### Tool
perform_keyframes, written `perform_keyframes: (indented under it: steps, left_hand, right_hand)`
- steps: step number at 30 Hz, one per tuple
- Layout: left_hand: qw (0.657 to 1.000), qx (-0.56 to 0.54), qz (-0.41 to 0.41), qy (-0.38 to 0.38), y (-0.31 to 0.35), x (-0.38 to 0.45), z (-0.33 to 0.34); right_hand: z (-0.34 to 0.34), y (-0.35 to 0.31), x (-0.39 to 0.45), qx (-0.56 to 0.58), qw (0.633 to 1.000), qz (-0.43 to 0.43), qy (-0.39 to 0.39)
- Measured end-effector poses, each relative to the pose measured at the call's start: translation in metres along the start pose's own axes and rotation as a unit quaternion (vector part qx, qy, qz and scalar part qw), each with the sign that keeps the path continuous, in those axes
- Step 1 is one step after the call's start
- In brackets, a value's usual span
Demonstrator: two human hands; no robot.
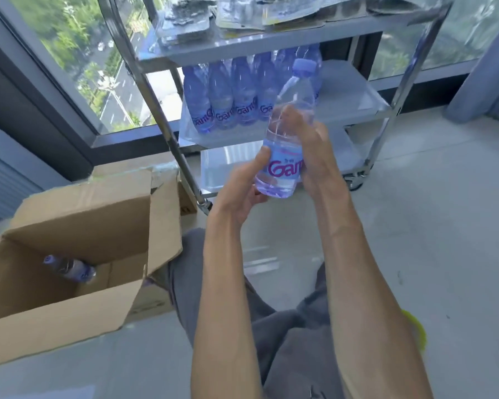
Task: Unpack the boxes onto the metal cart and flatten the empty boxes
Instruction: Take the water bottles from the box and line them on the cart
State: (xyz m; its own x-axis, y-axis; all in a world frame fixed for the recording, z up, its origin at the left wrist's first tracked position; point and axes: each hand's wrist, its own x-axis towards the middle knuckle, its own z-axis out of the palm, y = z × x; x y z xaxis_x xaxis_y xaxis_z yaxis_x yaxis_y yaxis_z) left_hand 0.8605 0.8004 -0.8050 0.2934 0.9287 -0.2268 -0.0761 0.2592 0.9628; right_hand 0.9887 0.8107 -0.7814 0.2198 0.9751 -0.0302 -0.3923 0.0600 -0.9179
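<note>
A clear water bottle (285, 139) with a blue cap sits upright in the air between both hands, just in front of the metal cart (271, 44). The left hand (242, 188) cups its base, thumb against the label, and the right hand (314, 151) wraps around its middle, so both hold the same bottle firmly.

Behind it, on the cart's middle shelf (352, 110), a row of matching bottles (231, 96) already stands side by side toward the left, with bare shelf to their right. The top shelf carries flat packets (213, 21), blurred and hard to identify. The lowest shelf (231, 165) looks bare where it shows.

To the left, on the floor, an open cardboard box (78, 254) has its flaps up. At least one more bottle (69, 269) lies on its side in the bottom; the rest of the inside is partly hidden by a flap. Another piece of cardboard (188, 205) shows behind the box, near the cart's leg, though whether it is a second box is unclear.

By this view, the unpacking seems well along but not finished: the bottle in hand has yet to go on the shelf, the one in the box must follow, and no box visible here has been flattened.
</note>
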Motion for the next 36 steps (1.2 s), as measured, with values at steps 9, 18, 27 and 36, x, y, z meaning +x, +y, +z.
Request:
perform_keyframes:
  steps: [9, 18, 27, 36]
  left_hand:
    - [0.991, -0.062, -0.053, -0.108, -0.008, -0.009, -0.011]
    - [0.996, -0.082, 0.000, 0.034, -0.027, 0.001, -0.026]
    - [0.964, -0.228, -0.108, -0.079, -0.040, 0.015, -0.008]
    - [0.984, -0.177, 0.009, -0.033, -0.067, 0.031, -0.006]
  right_hand:
    - [0.001, -0.015, -0.004, 0.041, 0.996, -0.056, -0.053]
    - [0.008, -0.012, 0.010, -0.110, 0.988, -0.073, -0.083]
    - [-0.005, -0.005, 0.019, 0.127, 0.988, -0.027, -0.082]
    - [-0.014, 0.014, 0.045, -0.009, 0.999, -0.009, 0.030]
